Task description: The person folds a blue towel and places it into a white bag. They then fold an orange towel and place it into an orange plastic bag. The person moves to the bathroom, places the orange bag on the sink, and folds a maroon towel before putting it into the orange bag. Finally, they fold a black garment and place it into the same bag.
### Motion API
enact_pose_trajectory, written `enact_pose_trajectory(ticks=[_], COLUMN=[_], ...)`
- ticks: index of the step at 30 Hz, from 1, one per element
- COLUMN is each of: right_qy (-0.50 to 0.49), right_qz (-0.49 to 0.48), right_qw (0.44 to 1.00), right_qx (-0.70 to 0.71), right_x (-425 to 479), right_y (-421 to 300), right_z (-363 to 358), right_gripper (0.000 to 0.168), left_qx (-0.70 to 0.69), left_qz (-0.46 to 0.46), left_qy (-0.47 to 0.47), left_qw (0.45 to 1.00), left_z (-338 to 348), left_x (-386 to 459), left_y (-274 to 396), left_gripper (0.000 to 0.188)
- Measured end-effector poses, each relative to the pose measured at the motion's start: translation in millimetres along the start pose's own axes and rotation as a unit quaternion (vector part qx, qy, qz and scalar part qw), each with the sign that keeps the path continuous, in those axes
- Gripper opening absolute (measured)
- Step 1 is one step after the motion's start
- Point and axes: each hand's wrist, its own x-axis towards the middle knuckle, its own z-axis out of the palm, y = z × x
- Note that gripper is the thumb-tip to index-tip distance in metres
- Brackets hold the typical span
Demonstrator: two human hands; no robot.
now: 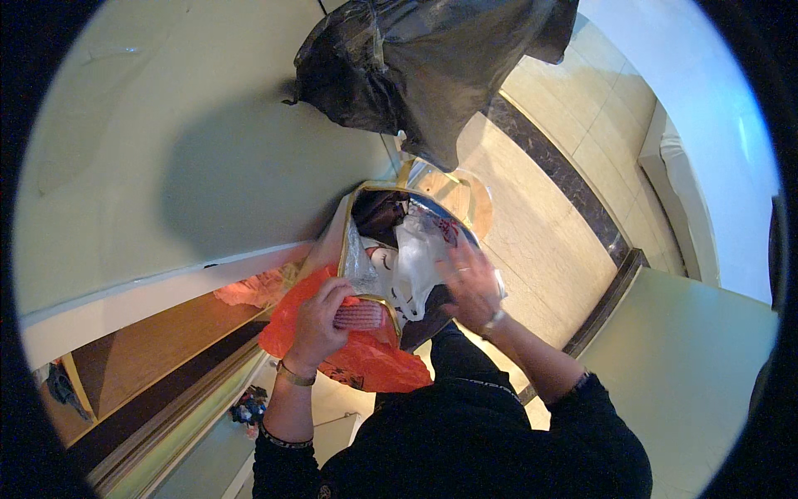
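An insulated bag with silver lining (358, 262) and a gold-coloured edge gapes before me. Inside it are a crumpled white plastic bag (416, 252) with red print, a white item printed with closed eyes (385, 261) and something dark (377, 212). My left hand (324, 318) grips a red plastic bag (380, 362) at the insulated bag's near left edge. A pink-and-white ribbed piece (360, 316), perhaps cloth, shows by its fingers. Blurred by motion, my right hand (469, 287) hovers with fingers apart over the right side, beside the white plastic bag; contact is unclear.
A dark cover or garment (424, 68) hangs above the bag against the pale wall (124, 156). Behind the bag shows a round wooden stool (480, 203). Shelving (162, 349) lies at lower left, with another red plastic bag (252, 289). A pale panel (673, 374) stands at right.
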Motion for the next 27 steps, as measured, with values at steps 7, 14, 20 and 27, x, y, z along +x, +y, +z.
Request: enact_pose_trajectory(ticks=[7, 14, 20, 27], right_qy=[-0.049, 0.330, 0.226, 0.170], right_qz=[0.067, 0.202, -0.009, 0.036], right_qw=[0.996, 0.862, 0.795, 0.956], right_qx=[-0.035, 0.327, 0.562, 0.237], right_x=[85.8, 110.6, 179.0, 103.7], right_y=[15.8, 61.5, 38.9, 19.1], right_z=[127.4, 76.9, 65.8, 31.7], right_gripper=[0.052, 0.023, 0.023, 0.016], left_qx=[0.010, -0.004, 0.009, -0.009], left_qz=[-0.005, -0.017, -0.007, -0.011], left_qy=[-0.008, 0.018, 0.001, 0.004], left_qw=[1.000, 1.000, 1.000, 1.000], left_z=[-4.3, 3.1, 3.3, 0.2], left_x=[1.5, -8.6, -2.7, -3.3], left_y=[5.1, -0.3, 4.0, 5.6], left_gripper=[0.049, 0.049, 0.048, 0.046])
